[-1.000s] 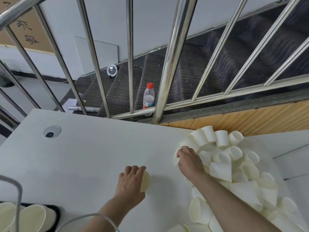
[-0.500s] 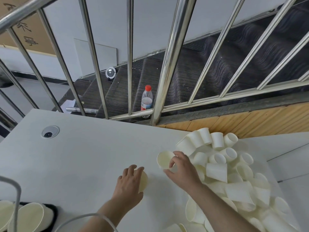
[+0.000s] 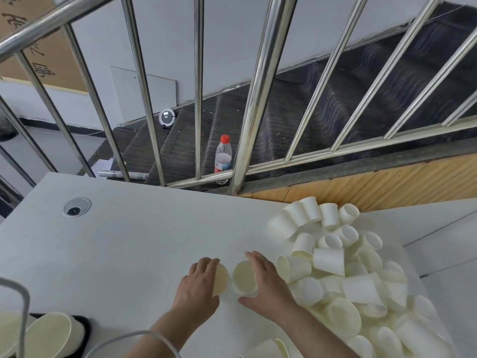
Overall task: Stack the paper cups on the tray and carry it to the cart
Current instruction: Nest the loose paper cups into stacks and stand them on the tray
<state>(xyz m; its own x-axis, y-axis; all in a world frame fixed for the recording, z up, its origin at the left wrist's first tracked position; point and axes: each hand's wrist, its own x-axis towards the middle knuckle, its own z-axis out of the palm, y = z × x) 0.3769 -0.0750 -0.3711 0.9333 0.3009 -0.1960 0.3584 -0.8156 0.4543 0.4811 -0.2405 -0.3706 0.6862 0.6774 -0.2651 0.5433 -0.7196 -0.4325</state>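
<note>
right hand (image 3: 263,282) brought cup (image 3: 244,276) to left hand's (image 3: 198,285) cup (image 3: 221,279) | both gripping | cream, mouths facing

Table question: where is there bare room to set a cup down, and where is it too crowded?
The white table is bare between the round grommet and the left hand, and along the far edge by the railing. It is crowded on the right, under the cup pile, and at the near left corner, where the black tray holds cups.
</note>
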